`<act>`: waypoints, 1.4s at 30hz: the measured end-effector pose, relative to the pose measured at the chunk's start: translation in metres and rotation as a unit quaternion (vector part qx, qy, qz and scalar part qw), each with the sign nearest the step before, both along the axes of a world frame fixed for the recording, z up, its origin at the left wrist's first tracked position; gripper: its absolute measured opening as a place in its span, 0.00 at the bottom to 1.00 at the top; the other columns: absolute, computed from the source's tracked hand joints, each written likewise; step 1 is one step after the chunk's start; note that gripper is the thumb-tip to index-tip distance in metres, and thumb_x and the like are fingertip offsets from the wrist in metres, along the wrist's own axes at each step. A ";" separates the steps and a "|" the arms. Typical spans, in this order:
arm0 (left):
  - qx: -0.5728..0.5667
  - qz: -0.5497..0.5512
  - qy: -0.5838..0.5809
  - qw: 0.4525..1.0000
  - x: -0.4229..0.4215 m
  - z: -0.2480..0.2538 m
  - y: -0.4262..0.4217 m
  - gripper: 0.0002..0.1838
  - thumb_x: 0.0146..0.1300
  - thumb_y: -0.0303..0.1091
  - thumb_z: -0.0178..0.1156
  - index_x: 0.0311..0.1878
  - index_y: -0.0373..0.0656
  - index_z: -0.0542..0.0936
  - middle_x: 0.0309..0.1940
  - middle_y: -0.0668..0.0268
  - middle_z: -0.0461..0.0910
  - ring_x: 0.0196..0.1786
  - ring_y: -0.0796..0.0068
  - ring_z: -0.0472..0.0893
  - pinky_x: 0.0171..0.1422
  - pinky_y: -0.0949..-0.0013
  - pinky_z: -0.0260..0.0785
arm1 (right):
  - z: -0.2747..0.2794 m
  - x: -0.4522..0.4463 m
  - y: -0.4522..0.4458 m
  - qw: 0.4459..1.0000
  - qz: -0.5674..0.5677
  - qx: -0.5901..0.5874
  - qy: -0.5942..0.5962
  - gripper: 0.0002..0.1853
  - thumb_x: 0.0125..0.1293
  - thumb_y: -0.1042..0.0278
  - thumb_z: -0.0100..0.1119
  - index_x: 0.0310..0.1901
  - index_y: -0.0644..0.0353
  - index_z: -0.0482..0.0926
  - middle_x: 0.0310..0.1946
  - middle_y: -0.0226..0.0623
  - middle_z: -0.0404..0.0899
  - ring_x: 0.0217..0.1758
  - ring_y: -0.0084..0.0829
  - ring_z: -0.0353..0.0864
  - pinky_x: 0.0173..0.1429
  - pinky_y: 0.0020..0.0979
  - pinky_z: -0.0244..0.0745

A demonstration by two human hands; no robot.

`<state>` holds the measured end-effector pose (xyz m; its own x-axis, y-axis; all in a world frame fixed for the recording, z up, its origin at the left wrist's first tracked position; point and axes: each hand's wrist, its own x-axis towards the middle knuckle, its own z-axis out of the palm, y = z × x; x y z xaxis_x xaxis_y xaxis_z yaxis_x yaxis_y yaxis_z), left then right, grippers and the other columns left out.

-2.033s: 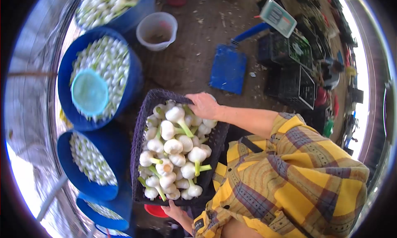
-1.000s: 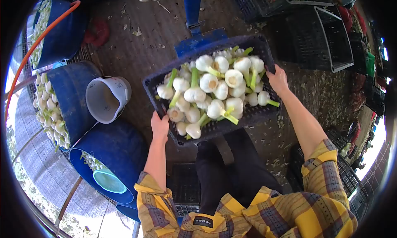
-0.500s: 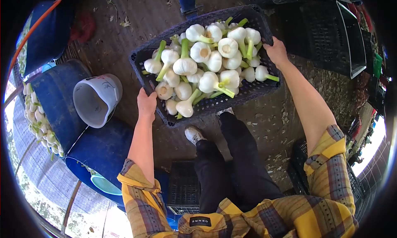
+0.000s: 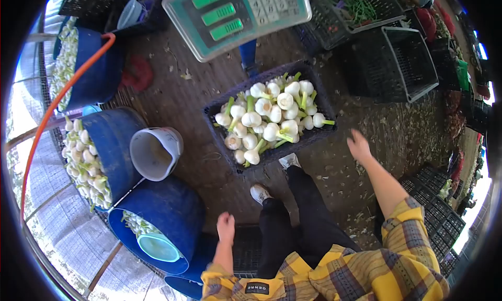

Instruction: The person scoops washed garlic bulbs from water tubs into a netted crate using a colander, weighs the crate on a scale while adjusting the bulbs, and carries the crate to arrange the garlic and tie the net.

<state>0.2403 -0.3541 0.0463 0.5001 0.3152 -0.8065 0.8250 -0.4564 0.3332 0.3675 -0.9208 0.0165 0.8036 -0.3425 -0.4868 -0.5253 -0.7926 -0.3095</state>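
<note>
A dark plastic crate (image 4: 217,136) full of white garlic bulbs (image 4: 251,119) with short green stems rests on the floor in front of my shoes. Off its right side, my right hand (image 4: 359,147) is empty, with the fingers stretched out. My left hand (image 4: 226,229) hangs nearer my body, below and left of the crate, its fingers curled in and nothing visible in them. Neither hand touches the crate. Beyond it stands a scale (image 4: 238,19) with lit green displays and a keypad.
On the left stand blue barrels (image 4: 117,139), some holding garlic, and a white bucket (image 4: 137,154). An orange hose (image 4: 68,87) runs along there. Black crates (image 4: 410,66) line the right side, with more stacked at the lower right (image 4: 431,196). Peelings litter the floor.
Both hands have let go of the garlic crate and drawn away from it. The crate is now lower, down on the floor. The scale has come into view at the top.
</note>
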 end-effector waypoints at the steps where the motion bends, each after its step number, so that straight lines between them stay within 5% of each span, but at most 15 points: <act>1: 0.012 -0.012 0.010 1.000 -0.043 0.017 0.016 0.15 0.58 0.37 0.62 0.41 0.34 0.79 0.37 0.56 0.80 0.42 0.64 0.80 0.51 0.65 0.70 | 0.019 -0.038 -0.004 0.999 -0.011 0.002 0.051 0.23 0.62 0.63 0.55 0.56 0.67 0.71 0.51 0.52 0.76 0.56 0.46 0.76 0.59 0.38 0.70; 4: 0.088 -0.086 0.104 0.987 -0.140 0.092 0.051 0.15 0.49 0.41 0.68 0.21 0.38 0.79 0.26 0.55 0.80 0.32 0.58 0.81 0.41 0.63 0.72 | 0.073 -0.161 -0.006 0.992 -0.049 -0.020 0.115 0.12 0.58 0.62 0.55 0.38 0.62 0.77 0.32 0.47 0.78 0.39 0.49 0.79 0.45 0.40 0.74; 7: 0.094 -0.091 0.240 0.962 -0.188 0.171 0.066 0.16 0.48 0.44 0.70 0.20 0.40 0.81 0.19 0.64 0.81 0.24 0.68 0.81 0.34 0.66 0.73 | 0.132 -0.264 0.010 0.973 -0.122 -0.010 0.194 0.12 0.57 0.65 0.57 0.37 0.64 0.79 0.34 0.48 0.82 0.43 0.45 0.81 0.47 0.37 0.75; 11: -0.044 -0.034 0.332 0.941 -0.288 0.150 0.123 0.17 0.56 0.50 0.60 0.23 0.47 0.82 0.21 0.66 0.82 0.26 0.68 0.83 0.32 0.63 0.73 | 0.179 -0.344 0.031 0.901 -0.208 0.088 0.369 0.10 0.61 0.67 0.53 0.34 0.63 0.81 0.26 0.38 0.81 0.22 0.27 0.81 0.32 0.30 0.77; 13: -0.052 -0.252 0.254 0.932 -0.277 0.157 0.121 0.17 0.61 0.49 0.53 0.25 0.49 0.81 0.22 0.65 0.82 0.28 0.64 0.83 0.31 0.59 0.72 | 0.199 -0.333 0.051 0.888 -0.231 0.123 0.378 0.10 0.63 0.66 0.51 0.32 0.62 0.80 0.23 0.37 0.81 0.22 0.26 0.80 0.30 0.28 0.76; 15: -0.017 -0.578 0.085 0.811 -0.218 0.176 0.110 0.17 0.66 0.46 0.46 0.27 0.51 0.79 0.23 0.62 0.81 0.30 0.57 0.83 0.30 0.54 0.71 | 0.208 -0.326 0.061 0.891 -0.269 0.144 0.337 0.11 0.65 0.66 0.48 0.29 0.60 0.79 0.19 0.34 0.79 0.20 0.25 0.79 0.26 0.27 0.75; 17: 0.016 -0.496 -0.011 0.868 -0.228 0.155 0.118 0.16 0.65 0.44 0.47 0.27 0.51 0.79 0.22 0.62 0.81 0.28 0.56 0.82 0.29 0.56 0.71 | 0.209 -0.303 0.067 0.916 -0.247 0.141 0.282 0.11 0.66 0.67 0.46 0.30 0.59 0.78 0.17 0.33 0.77 0.18 0.24 0.76 0.22 0.28 0.71; 19: 0.096 -0.583 -0.052 0.805 -0.216 0.146 0.115 0.14 0.65 0.42 0.53 0.26 0.49 0.80 0.18 0.65 0.79 0.21 0.64 0.80 0.27 0.62 0.70 | 0.175 -0.315 0.049 0.952 -0.167 0.188 0.174 0.11 0.70 0.67 0.45 0.30 0.58 0.73 0.16 0.30 0.72 0.17 0.24 0.71 0.21 0.29 0.68; 21: -0.039 -0.176 0.067 0.981 -0.212 0.155 0.117 0.15 0.65 0.45 0.56 0.31 0.43 0.82 0.19 0.69 0.79 0.21 0.75 0.76 0.29 0.68 0.69 | 0.185 -0.282 0.058 0.948 -0.192 0.204 0.151 0.11 0.70 0.67 0.47 0.29 0.60 0.72 0.17 0.28 0.70 0.20 0.24 0.72 0.24 0.29 0.70; 24: -0.035 0.145 0.140 0.979 -0.211 0.173 0.110 0.22 0.67 0.52 0.52 0.29 0.45 0.81 0.20 0.68 0.80 0.17 0.80 0.74 0.16 0.73 0.56 | 0.187 -0.234 0.070 0.938 -0.254 0.167 0.169 0.15 0.66 0.70 0.51 0.52 0.63 0.76 0.28 0.32 0.78 0.28 0.23 0.78 0.33 0.28 0.75; 27: -0.001 0.241 0.193 0.951 -0.201 0.198 0.105 0.27 0.64 0.58 0.54 0.29 0.40 0.82 0.20 0.71 0.78 0.18 0.84 0.72 0.17 0.76 0.54 | 0.171 -0.184 0.073 0.974 -0.103 0.118 0.163 0.15 0.63 0.65 0.53 0.49 0.62 0.78 0.35 0.39 0.81 0.37 0.32 0.80 0.42 0.33 0.76; 28: -0.012 0.263 0.211 0.941 -0.206 0.196 0.108 0.20 0.63 0.49 0.59 0.36 0.38 0.81 0.26 0.67 0.80 0.23 0.84 0.73 0.20 0.78 0.58 | 0.165 -0.163 0.079 0.984 -0.052 0.082 0.148 0.16 0.61 0.62 0.54 0.47 0.60 0.79 0.40 0.45 0.82 0.44 0.41 0.82 0.49 0.37 0.76; 32: 0.063 0.200 0.144 0.967 -0.224 0.192 0.085 0.23 0.61 0.34 0.62 0.58 0.39 0.70 0.52 0.61 0.74 0.52 0.73 0.73 0.53 0.71 0.66 | 0.126 -0.078 0.097 0.987 -0.022 0.115 0.113 0.16 0.61 0.61 0.54 0.46 0.60 0.80 0.44 0.46 0.81 0.50 0.46 0.79 0.55 0.39 0.73; 35: 0.000 0.348 0.137 0.927 -0.185 0.192 0.043 0.23 0.60 0.34 0.63 0.58 0.42 0.71 0.52 0.65 0.74 0.52 0.75 0.73 0.54 0.71 0.65 | 0.096 -0.014 0.110 0.989 0.046 0.093 0.104 0.15 0.61 0.61 0.54 0.46 0.58 0.80 0.44 0.47 0.80 0.51 0.46 0.78 0.56 0.40 0.72; 42: -0.136 0.369 0.089 0.915 -0.061 0.182 -0.111 0.18 0.66 0.37 0.58 0.57 0.46 0.71 0.58 0.67 0.71 0.57 0.72 0.75 0.57 0.69 0.65 | 0.024 0.079 0.113 0.990 0.138 0.000 -0.008 0.14 0.60 0.61 0.57 0.45 0.56 0.78 0.43 0.44 0.77 0.50 0.45 0.77 0.54 0.42 0.73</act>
